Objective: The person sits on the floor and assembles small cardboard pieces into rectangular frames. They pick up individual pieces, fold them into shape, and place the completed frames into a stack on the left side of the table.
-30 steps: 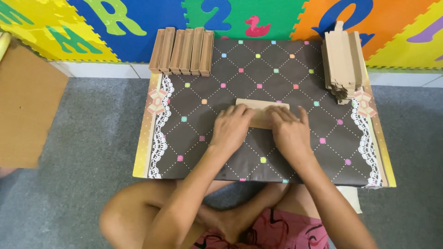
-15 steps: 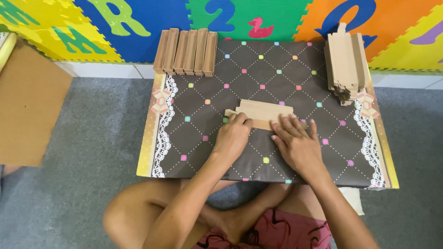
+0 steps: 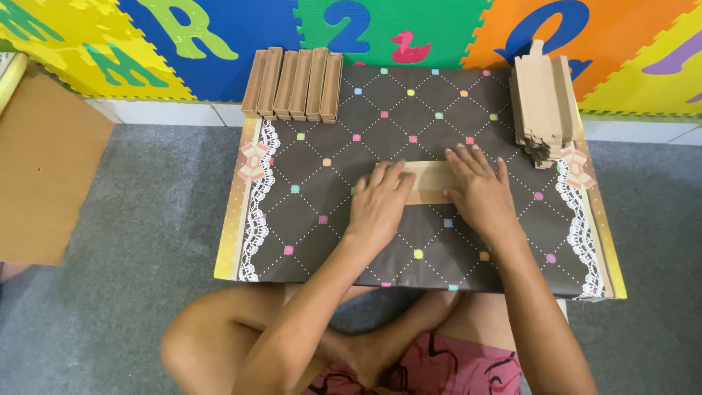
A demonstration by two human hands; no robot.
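On the low table: a flat board [image 3: 307,212] covered with dark brown paper, printed with dotted white diamonds and small coloured squares, lace-pattern strips and bow prints at both side edges.
Cardboard piece: one flat tan strip [image 3: 430,181], long and narrow, matte, lying near the middle of the board, its long side across the view; both ends are hidden under the hands.
Left hand [image 3: 378,208]: palm down, fingers a little apart, flat on the left end of the strip, pressing, not gripping.
Right hand [image 3: 477,192]: palm down, fingers spread, flat on the right end of the strip.
Far left corner: a row of folded cardboard bars [image 3: 294,84], ribbed look, standing side by side.
Far right corner: a stack of flat cardboard blanks [image 3: 542,102], with notched ends.
Behind: foam puzzle mats [image 3: 183,36], bright colours, soft surface.
Floor: grey carpet [image 3: 131,256]; a brown cardboard sheet [image 3: 44,175] at the left.
Change: half a second ago the strip looked wider and stood above the fingers; now it looks narrower, and the hands cover more of it.
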